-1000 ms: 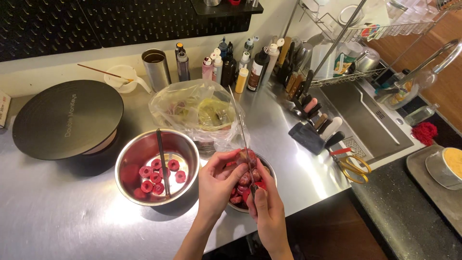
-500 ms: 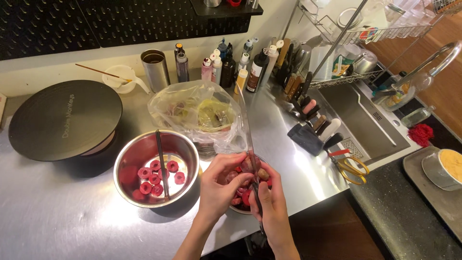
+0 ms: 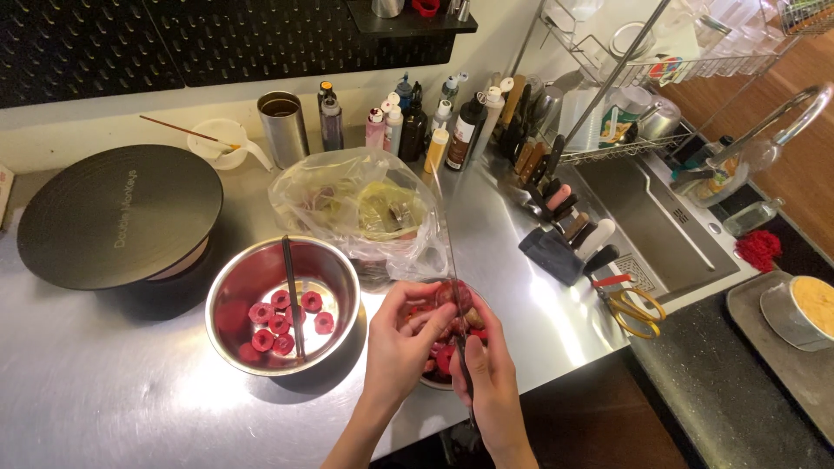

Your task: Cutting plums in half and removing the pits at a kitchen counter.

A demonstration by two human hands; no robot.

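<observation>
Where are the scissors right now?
The scissors lie on the steel counter right of the hands, at the sink's front corner, just below the knife block.

A single head-worn camera looks steeply down from above the near edge of the steel countertop [image 3: 113,408], facing the black pegboard wall [image 3: 217,39] at the far edge. It sits close over the hands; the sink [image 3: 643,217] fills the right side.

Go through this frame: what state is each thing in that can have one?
Left hand: fingers pinching a red fruit piece.
Right hand: gripping a long knife, blade pointing away.
Steel bowl: holds red fruit rings and a dark stick.
Plastic bag: open, crumpled.
Scissors: lying flat.
</observation>
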